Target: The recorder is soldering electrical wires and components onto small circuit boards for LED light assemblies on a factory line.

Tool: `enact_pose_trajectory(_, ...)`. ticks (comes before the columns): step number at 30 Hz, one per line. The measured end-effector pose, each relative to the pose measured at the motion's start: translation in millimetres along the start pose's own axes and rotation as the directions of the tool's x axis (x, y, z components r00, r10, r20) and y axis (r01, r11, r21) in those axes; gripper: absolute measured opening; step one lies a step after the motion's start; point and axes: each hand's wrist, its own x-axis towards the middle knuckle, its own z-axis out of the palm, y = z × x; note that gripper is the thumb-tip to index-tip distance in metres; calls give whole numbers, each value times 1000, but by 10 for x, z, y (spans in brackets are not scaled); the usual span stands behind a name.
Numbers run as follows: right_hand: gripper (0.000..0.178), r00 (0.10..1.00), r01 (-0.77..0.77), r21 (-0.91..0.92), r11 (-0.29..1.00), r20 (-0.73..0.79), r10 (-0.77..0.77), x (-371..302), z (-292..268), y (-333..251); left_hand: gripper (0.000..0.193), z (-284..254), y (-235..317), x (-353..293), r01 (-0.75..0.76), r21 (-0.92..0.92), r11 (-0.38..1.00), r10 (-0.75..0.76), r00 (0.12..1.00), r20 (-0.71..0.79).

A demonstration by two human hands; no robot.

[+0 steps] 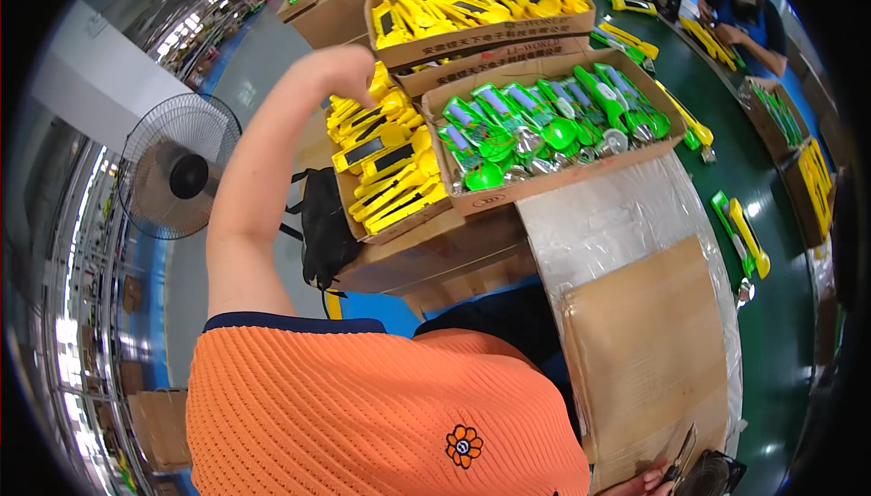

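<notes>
- Left fingers bend down over yellow pieces; whether they grip one I cannot tell
- Beneath these fingers, a cardboard box holds the yellow pieces, several with dark panels
- Beyond them to the right, a higher box is heaped with yellow parts
- Right of them, an open carton holds green housings with purple cylinders
- Right fingers, partly cut off, are at a thin dark tool; their grip I cannot tell

The lower edge cuts off the right hand and a black object.
</notes>
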Motion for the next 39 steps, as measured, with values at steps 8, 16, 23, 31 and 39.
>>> enact_pose_trajectory(8, 14, 997, 73, 43, 996, -34, -72, -72, 7, 6, 139, 1658, -264, 648, 381, -431, 818, -474, 871, -129)
enact_pose_trajectory(16, 14, 999, 50, 63, 997, 9, -50, 1, -184, 35, 138, 1905, -487, 1036, 361, -498, 789, -403, 915, 23)
enact_pose_trajectory(23, 13, 1000, 29, 83, 996, -3, -29, 11, -138, 59, 82, 1834, -166, 741, 338, -420, 842, -449, 871, -198)
enact_pose_trajectory(31, 13, 1000, 26, 88, 996, 12, -27, -97, -1, -30, 69, 1980, -61, 509, 245, -478, 843, -434, 835, -338)
enact_pose_trajectory(39, 13, 998, 42, 66, 997, 36, -44, -85, -25, -49, 62, 2242, 49, 278, 72, -625, 777, -601, 383, -702)
